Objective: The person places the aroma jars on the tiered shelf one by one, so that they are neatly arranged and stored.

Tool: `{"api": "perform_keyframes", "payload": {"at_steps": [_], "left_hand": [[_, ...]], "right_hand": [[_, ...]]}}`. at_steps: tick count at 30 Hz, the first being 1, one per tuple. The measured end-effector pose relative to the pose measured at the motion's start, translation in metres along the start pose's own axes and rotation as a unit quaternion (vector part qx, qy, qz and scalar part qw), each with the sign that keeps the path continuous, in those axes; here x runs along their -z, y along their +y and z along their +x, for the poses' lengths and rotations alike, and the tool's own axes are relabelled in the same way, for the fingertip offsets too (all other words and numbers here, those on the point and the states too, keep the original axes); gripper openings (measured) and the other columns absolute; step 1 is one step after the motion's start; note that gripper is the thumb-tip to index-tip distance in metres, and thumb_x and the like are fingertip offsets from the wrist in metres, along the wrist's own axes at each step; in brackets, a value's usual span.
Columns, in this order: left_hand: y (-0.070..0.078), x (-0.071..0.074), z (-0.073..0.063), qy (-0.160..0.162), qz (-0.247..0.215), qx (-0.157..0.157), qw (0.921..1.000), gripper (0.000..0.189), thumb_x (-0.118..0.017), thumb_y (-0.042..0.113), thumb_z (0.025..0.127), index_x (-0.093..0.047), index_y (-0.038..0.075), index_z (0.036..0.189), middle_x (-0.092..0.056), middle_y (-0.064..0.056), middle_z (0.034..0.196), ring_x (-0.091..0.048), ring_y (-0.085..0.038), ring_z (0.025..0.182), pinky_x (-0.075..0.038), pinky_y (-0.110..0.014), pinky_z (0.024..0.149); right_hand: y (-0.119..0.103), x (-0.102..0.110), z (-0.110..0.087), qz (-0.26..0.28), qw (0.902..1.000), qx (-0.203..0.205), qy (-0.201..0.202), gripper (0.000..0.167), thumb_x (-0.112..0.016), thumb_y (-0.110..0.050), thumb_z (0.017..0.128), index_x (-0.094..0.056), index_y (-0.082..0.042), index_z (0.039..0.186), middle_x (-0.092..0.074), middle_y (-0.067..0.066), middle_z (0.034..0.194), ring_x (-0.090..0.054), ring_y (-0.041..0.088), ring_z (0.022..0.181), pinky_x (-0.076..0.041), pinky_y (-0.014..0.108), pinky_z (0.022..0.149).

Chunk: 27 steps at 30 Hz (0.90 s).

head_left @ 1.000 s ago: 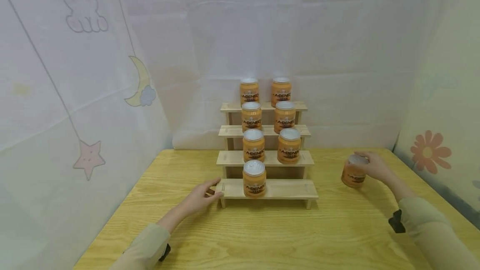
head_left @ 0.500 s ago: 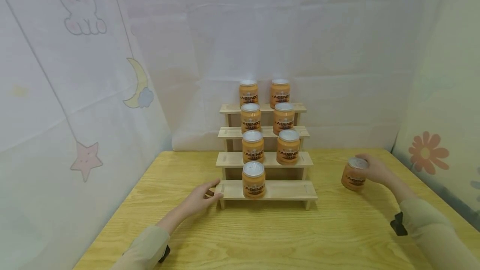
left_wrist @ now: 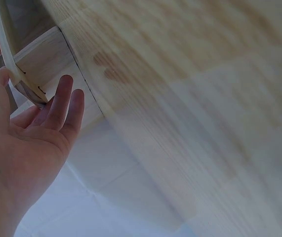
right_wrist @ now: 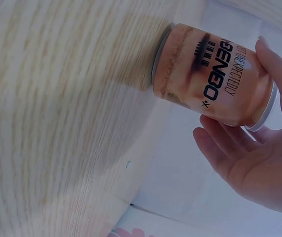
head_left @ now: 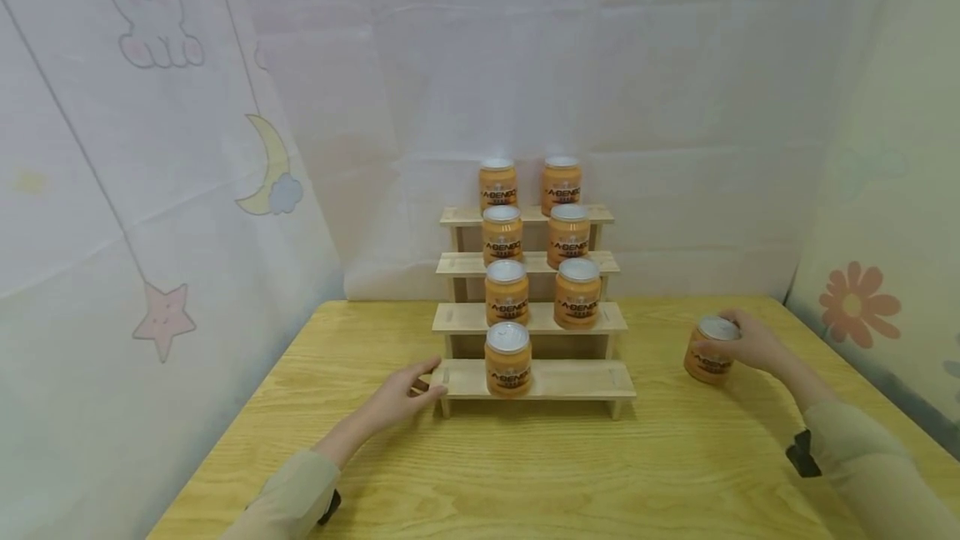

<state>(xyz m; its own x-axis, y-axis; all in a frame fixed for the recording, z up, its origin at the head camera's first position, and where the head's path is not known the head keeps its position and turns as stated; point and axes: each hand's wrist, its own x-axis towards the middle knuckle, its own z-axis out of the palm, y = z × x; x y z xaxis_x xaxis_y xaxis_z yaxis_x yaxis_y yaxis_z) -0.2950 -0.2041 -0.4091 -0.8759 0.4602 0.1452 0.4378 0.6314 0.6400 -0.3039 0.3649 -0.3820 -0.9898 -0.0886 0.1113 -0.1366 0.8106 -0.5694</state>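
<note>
My right hand (head_left: 753, 347) grips an orange can (head_left: 703, 363) with a silver lid at the table's right side. In the right wrist view, thumb and fingers sit round the lid end of the can (right_wrist: 212, 74), whose base is at the tabletop. With my left hand (head_left: 397, 398) I hold the left end of the lowest board of a wooden stepped shelf (head_left: 577, 377). The left wrist view has the thumb and fingers on either side of that board end (left_wrist: 31, 91). One matching can (head_left: 508, 369) stands on the lowest step, left of its middle.
The three higher steps bear two upright cans each, such as the front right one (head_left: 577, 302) and the top left one (head_left: 497, 186). A wood-grain table (head_left: 540, 473) lies beneath, with a pale printed curtain (head_left: 675, 107) behind and at both sides.
The can at right has shifted very slightly toward me, and my right thumb now lies lower across its front. My left hand and the shelf have stayed put.
</note>
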Motion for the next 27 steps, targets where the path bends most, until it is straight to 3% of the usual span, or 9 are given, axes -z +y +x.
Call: {"api": "perform_keyframes", "payload": {"at_steps": [11, 17, 23, 27], "left_hand": [[0.003, 0.002, -0.003, -0.001, -0.016, 0.001, 0.9999, 0.064, -0.056, 0.037, 0.094, -0.035, 0.004, 0.145, -0.043, -0.018, 0.143, -0.06, -0.026, 0.103, -0.053, -0.037, 0.085], [0.003, 0.001, -0.001, -0.008, -0.012, 0.002, 0.9999, 0.065, -0.056, 0.039, 0.094, -0.035, 0.006, 0.145, -0.042, -0.017, 0.143, -0.061, -0.025, 0.103, -0.053, -0.037, 0.085], [0.004, 0.001, -0.002, -0.011, -0.019, 0.006, 0.9997, 0.065, -0.056, 0.039, 0.094, -0.034, 0.007, 0.146, -0.041, -0.017, 0.144, -0.06, -0.024, 0.102, -0.053, -0.037, 0.085], [0.005, 0.002, -0.003, -0.008, -0.023, 0.008, 0.9997, 0.065, -0.056, 0.038, 0.094, -0.034, 0.006, 0.146, -0.041, -0.017, 0.145, -0.06, -0.025, 0.103, -0.053, -0.038, 0.086]], "right_hand": [[-0.006, 0.003, -0.007, -0.038, 0.9992, 0.009, 0.0, 0.083, -0.068, -0.047, 0.083, -0.039, 0.014, 0.13, -0.05, 0.038, 0.118, -0.057, 0.039, 0.093, -0.05, 0.039, 0.064], [-0.008, 0.003, -0.014, -0.055, 0.998, 0.03, 0.01, 0.081, -0.069, -0.046, 0.082, -0.043, 0.013, 0.13, -0.05, 0.039, 0.12, -0.055, 0.047, 0.1, -0.051, 0.046, 0.069], [-0.021, 0.01, -0.018, -0.024, 0.999, 0.037, 0.002, 0.083, -0.067, -0.045, 0.085, -0.035, 0.011, 0.137, -0.044, 0.039, 0.126, -0.051, 0.049, 0.105, -0.051, 0.048, 0.071], [-0.039, 0.016, -0.02, -0.012, 0.9988, 0.046, 0.012, 0.078, -0.065, -0.045, 0.086, -0.037, 0.007, 0.136, -0.048, 0.033, 0.124, -0.054, 0.044, 0.102, -0.051, 0.043, 0.069]]}}
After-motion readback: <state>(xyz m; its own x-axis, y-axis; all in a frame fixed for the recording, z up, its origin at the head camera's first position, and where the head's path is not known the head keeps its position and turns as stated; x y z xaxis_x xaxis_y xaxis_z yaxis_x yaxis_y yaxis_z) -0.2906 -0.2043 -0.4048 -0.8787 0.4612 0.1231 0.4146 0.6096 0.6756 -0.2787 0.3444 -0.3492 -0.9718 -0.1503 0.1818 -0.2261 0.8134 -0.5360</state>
